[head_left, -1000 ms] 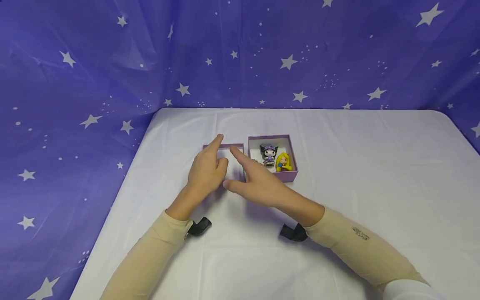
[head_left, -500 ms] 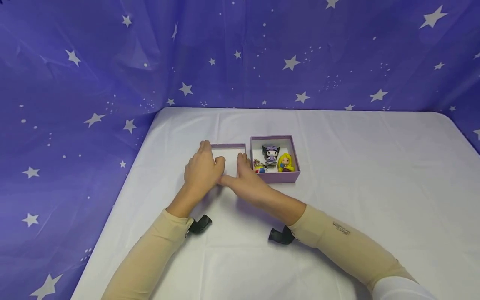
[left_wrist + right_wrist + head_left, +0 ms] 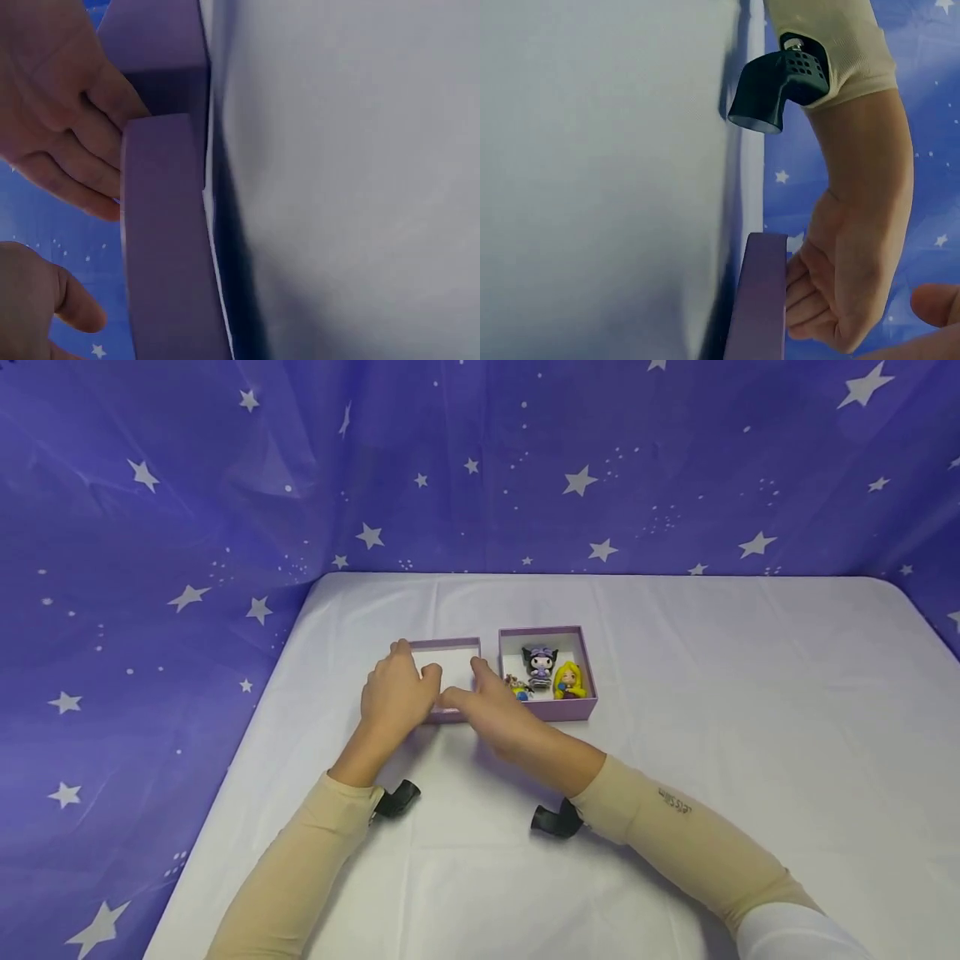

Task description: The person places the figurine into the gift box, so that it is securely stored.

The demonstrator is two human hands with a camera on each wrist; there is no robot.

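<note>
A shallow purple box with a white inside (image 3: 454,666), perhaps a lid, lies between the two hands in the head view. At its left side is the left hand (image 3: 399,691), its fingers against the outer wall and its thumb apart from the box. The right hand (image 3: 498,708) reaches down at the right side, with its fingers in the gap beside a deeper box. Both thumbs point inward. In the left wrist view the right hand's fingers (image 3: 84,154) go behind the purple wall (image 3: 166,240). The right wrist view has the left hand (image 3: 836,289) close against the wall.
To the right stands a deeper purple box (image 3: 564,710) holding a black-and-purple figurine (image 3: 540,666), a yellow-haired figurine (image 3: 570,681) and a small colourful figurine (image 3: 517,687). Black wrist mounts (image 3: 397,798) hang below both sleeves. A white cloth (image 3: 735,710) covers the table, before a purple star-patterned curtain (image 3: 495,443).
The right hand has come down from above to the shallow box's right side. The left hand has lowered at the left side. The shallow box has shifted slightly left, widening the gap between boxes.
</note>
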